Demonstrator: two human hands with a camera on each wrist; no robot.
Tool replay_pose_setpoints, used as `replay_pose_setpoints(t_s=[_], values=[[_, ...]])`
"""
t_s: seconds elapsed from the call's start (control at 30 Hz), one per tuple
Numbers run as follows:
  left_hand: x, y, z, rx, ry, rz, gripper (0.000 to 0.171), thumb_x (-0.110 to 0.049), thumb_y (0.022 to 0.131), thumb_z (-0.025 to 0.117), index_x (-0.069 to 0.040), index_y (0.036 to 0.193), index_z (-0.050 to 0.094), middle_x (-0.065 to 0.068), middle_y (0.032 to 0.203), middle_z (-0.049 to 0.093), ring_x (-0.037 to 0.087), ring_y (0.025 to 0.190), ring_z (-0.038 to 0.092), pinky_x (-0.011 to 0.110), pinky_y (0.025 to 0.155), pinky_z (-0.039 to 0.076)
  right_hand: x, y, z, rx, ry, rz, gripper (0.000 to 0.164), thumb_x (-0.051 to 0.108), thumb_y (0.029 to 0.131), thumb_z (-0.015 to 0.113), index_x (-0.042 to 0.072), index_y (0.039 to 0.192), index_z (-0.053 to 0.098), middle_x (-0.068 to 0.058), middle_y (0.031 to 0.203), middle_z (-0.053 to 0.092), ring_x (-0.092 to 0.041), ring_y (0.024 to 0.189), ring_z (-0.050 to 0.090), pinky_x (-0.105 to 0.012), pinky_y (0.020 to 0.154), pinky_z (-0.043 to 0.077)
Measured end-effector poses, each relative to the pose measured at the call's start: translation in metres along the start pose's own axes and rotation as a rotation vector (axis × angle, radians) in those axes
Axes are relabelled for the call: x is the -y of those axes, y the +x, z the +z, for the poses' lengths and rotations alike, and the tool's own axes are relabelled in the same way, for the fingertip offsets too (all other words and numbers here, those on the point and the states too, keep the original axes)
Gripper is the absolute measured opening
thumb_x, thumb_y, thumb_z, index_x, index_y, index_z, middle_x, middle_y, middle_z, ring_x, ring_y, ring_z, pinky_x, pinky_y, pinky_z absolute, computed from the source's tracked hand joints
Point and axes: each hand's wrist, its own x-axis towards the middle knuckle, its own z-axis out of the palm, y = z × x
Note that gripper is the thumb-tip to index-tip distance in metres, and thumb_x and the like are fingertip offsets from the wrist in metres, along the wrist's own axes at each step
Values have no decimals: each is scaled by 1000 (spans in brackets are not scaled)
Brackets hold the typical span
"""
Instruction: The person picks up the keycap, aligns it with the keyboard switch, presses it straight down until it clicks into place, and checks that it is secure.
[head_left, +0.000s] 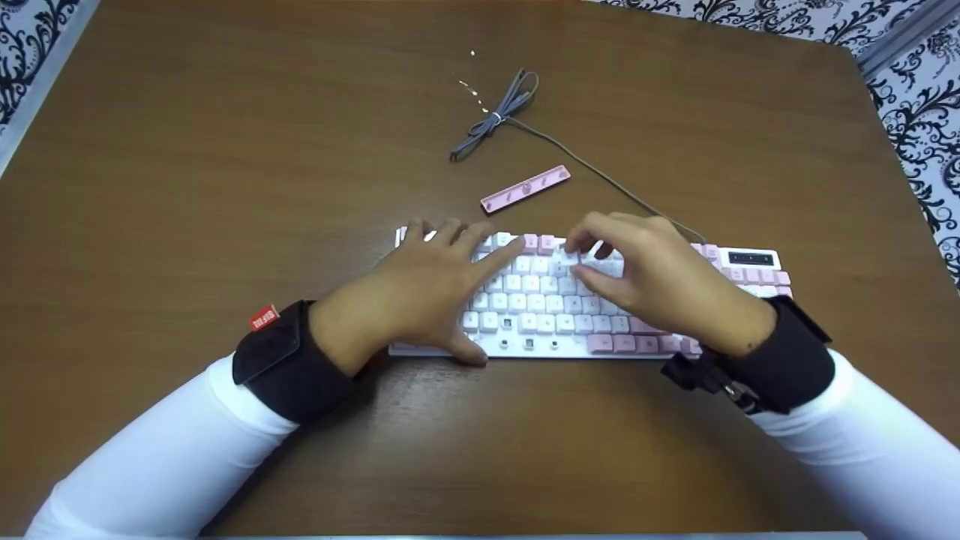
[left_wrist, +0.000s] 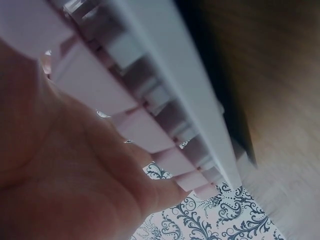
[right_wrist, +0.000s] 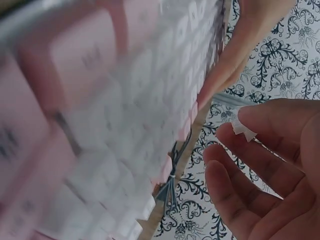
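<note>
A white and pink keyboard [head_left: 536, 304] lies on the table. My left hand [head_left: 431, 281] holds its left part across its depth. The thumb lies at the front edge, the index finger reaches over the keys, and the other fingers bend toward the back edge. In the left wrist view the palm [left_wrist: 65, 170] lies close to the pink keycaps [left_wrist: 95, 77]. My right hand [head_left: 645, 259] is over the upper middle rows. Its thumb and index finger pinch a small white keycap [right_wrist: 244, 130]. Bare switches [head_left: 529, 343] show in the front row. The right hand covers some keys.
A long pink spacebar keycap [head_left: 525, 189] lies behind the keyboard. Farther back is a grey cable [head_left: 499, 116] tied in a bundle, its lead running to the keyboard's back edge. Small light specks [head_left: 474, 91] dot the table [head_left: 225, 150]. Patterned floor [head_left: 919, 135] shows beyond its edge.
</note>
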Motion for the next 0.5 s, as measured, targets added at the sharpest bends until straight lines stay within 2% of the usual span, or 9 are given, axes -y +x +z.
replay_pose_setpoints(t_s=[0.13, 0.5], values=[[0, 0, 1, -4, -7, -2, 126, -74, 63, 79, -28, 162, 14, 12, 162, 27, 39, 144, 33, 66, 111, 29, 2, -5, 7, 2, -2, 12, 16, 7, 85, 77, 7, 96, 66, -3, 91, 73, -17, 92, 70, -37, 79, 57], [0, 0, 1, 0, 1, -9, 126, -75, 64, 77, -29, 162, 12, 13, 162, 27, 40, 145, 33, 67, 111, 29, 2, -8, 21, 57, -128, 61, 19, 17, 84, 80, 6, 91, 66, -5, 85, 69, -19, 83, 62, -36, 73, 53]])
